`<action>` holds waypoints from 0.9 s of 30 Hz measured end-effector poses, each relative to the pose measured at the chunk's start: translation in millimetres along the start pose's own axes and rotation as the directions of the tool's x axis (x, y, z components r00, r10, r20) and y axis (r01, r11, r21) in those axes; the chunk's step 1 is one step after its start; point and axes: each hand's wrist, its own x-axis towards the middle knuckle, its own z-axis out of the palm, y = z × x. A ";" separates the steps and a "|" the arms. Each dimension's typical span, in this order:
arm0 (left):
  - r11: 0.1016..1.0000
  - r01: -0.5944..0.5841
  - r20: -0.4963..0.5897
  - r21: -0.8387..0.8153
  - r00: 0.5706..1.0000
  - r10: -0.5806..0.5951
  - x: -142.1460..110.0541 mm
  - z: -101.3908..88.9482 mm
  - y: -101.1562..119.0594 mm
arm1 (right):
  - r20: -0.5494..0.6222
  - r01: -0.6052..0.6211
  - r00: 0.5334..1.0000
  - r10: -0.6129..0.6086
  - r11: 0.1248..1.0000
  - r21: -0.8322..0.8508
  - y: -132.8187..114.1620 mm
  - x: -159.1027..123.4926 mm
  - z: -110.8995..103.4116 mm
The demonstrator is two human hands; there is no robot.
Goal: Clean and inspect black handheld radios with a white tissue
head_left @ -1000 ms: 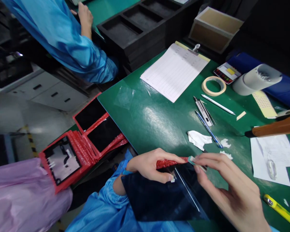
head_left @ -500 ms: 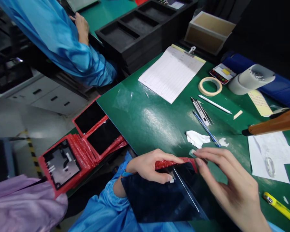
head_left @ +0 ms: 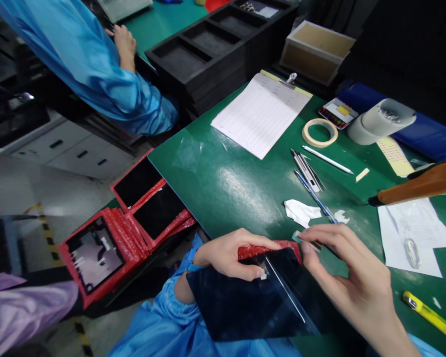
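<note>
My left hand (head_left: 232, 255) is closed on the edge of a dark glossy panel (head_left: 245, 307), thumb on top. A small white tab shows at the thumb tip. Red bubble wrap (head_left: 260, 250) lies under those fingers, along the panel's far edge. The panel is tilted over my lap at the table's edge, with a bright streak of light across it. Just beyond the panel's right corner, my right hand (head_left: 351, 277) pinches a small pale greenish tab (head_left: 296, 237) between thumb and fingers. Its lower fingers are partly hidden.
Crumpled white paper (head_left: 301, 212), a blue pen (head_left: 315, 196), a tape roll (head_left: 319, 133), a clipboard (head_left: 262, 114) and a yellow cutter (head_left: 429, 315) lie on the green table. An orange-brown tool (head_left: 423, 183) juts in from the right. Red-wrapped panels (head_left: 128, 238) are stacked left. A co-worker's blue sleeve (head_left: 96, 64) is beyond.
The lilac sleeve at lower left has drawn back leftward. My right hand has shifted slightly, still pinching the tab. My left hand and the panel stay nearly in place; the view has moved a little.
</note>
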 end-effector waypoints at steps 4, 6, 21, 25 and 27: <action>0.999 -0.005 0.013 -0.036 1.000 0.005 -2.9 -0.3 -2.5 | 0.106 -0.027 0.994 0.027 1.000 0.002 17.9 -3.1 6.8; 0.997 -0.050 0.005 -0.066 0.999 0.051 -4.0 0.5 -2.7 | 0.170 -0.024 0.985 0.026 1.000 -0.015 29.5 -4.3 11.8; 0.991 -0.073 -0.032 -0.116 0.997 0.069 -18.3 16.3 21.3 | -0.013 -0.180 0.983 0.181 0.981 0.069 48.7 10.4 -1.9; 0.986 -0.117 -0.027 -0.122 0.993 0.114 -17.3 18.5 29.5 | 0.181 -0.254 0.963 0.200 0.898 0.360 -1.7 21.6 -34.2; 0.980 -0.154 -0.024 -0.126 0.988 0.152 -15.6 19.1 33.3 | 0.241 -0.246 0.957 0.159 0.886 0.393 -19.8 22.2 -39.5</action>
